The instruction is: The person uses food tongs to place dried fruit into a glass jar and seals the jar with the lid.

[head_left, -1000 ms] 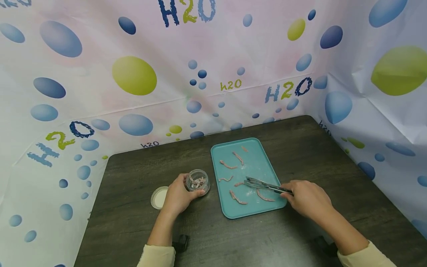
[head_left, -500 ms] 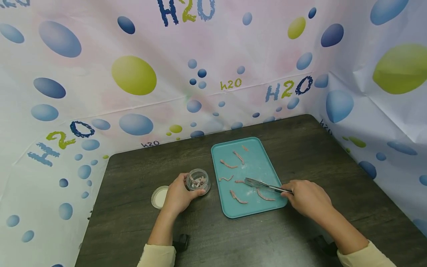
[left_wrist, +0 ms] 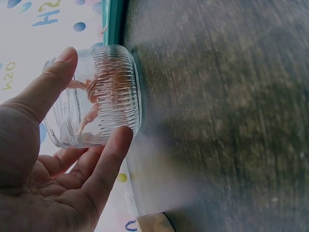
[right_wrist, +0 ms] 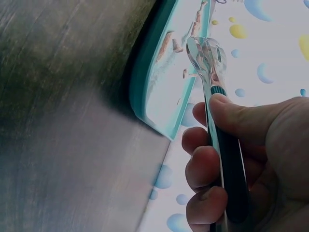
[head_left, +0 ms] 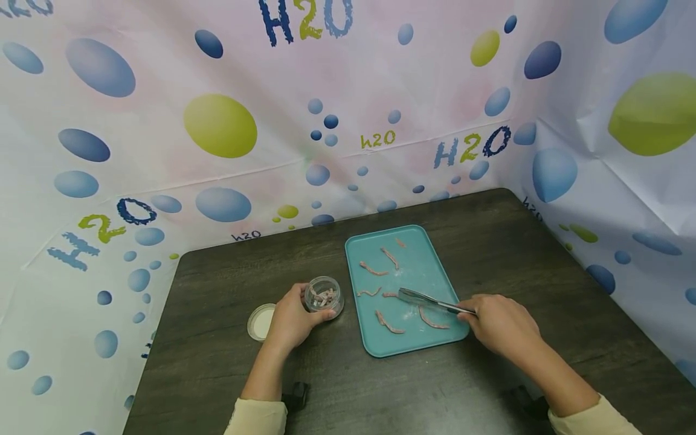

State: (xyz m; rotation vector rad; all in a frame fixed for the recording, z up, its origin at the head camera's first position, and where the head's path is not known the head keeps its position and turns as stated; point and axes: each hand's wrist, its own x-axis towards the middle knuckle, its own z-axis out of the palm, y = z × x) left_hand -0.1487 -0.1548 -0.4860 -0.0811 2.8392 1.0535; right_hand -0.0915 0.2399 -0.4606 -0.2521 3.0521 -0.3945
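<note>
At the right side of the teal tray (head_left: 380, 345), the right hand (head_left: 502, 321) keeps its fingers curled round the tongs (head_left: 437, 303), whose tips reach a short pinkish strip (head_left: 389, 295); I cannot tell if they pinch it. Other strips (head_left: 389, 258) lie apart on the tray. To its left, the left hand (head_left: 293, 317) holds the glass jar (left_wrist: 116, 92) between thumb and fingers, with more strips (head_left: 324, 298) inside. Beside this hand lies a round pale lid (head_left: 260, 322).
</note>
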